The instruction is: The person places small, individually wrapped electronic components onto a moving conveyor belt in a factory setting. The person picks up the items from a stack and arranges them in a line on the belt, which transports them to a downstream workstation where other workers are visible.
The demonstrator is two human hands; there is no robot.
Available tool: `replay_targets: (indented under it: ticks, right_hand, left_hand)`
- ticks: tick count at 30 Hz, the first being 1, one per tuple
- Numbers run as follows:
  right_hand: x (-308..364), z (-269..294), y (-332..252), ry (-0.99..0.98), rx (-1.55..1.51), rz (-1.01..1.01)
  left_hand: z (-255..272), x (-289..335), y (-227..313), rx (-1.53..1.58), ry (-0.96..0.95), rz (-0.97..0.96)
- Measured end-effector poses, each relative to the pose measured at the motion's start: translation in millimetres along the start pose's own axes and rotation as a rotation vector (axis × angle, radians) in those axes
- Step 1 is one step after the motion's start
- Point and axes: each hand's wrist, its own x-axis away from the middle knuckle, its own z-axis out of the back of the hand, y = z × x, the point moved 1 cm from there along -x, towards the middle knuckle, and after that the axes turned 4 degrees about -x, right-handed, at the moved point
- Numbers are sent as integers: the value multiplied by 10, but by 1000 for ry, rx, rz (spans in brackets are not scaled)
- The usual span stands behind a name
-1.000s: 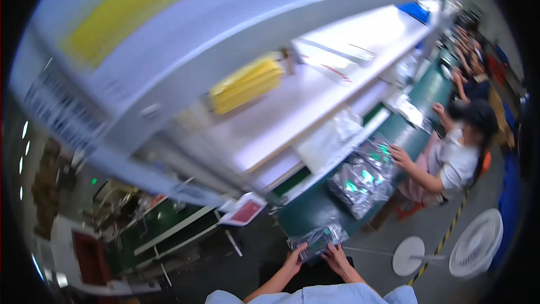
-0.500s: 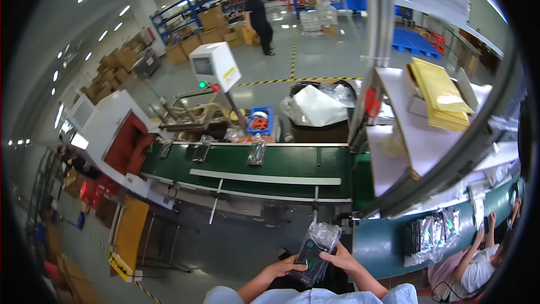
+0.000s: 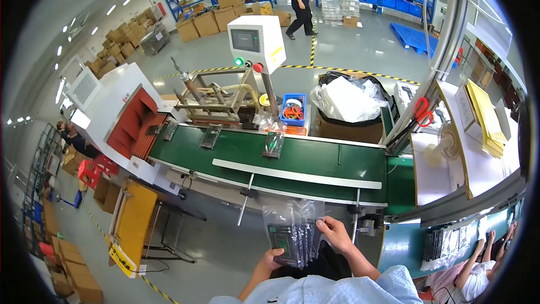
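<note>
In front of my body I hold a stack of several dark flat packs in clear plastic bags, tilted with the loose bag ends upward. My left hand is closed around the lower left edge, its thumb on the front pack. At the upper right edge my right hand pinches the plastic with thumb and fingers. Beyond them runs a green conveyor belt with a white guide rail. Similar wrapped packs, one nearer the middle and one farther left, lie on it.
A white machine with a red curtained opening stands at the belt's left end. Behind the belt are a control box, a blue bin and a lined carton. At right, co-workers' hands are near bagged packs.
The stack has tipped more upright and its packs now fan apart. My right hand moved from the front to its upper right edge. The view has shifted, and the far person has walked on.
</note>
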Motion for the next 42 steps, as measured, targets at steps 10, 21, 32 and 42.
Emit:
replay_targets:
  ticks: [10,21,32,42]
  right_hand:
    - [-386,-148,-76,215,-99,53]
    - [-1502,1435,-547,683,119,327]
    - [-3166,2610,867,796,376,-5]
    - [-3136,2175,805,972,705,21]
  left_hand:
    - [176,-125,515,111,32,-37]
    - [261,-430,751,168,196,-84]
    - [-72,-834,1116,175,318,-131]
    - [-710,-1255,1088,148,252,-182]
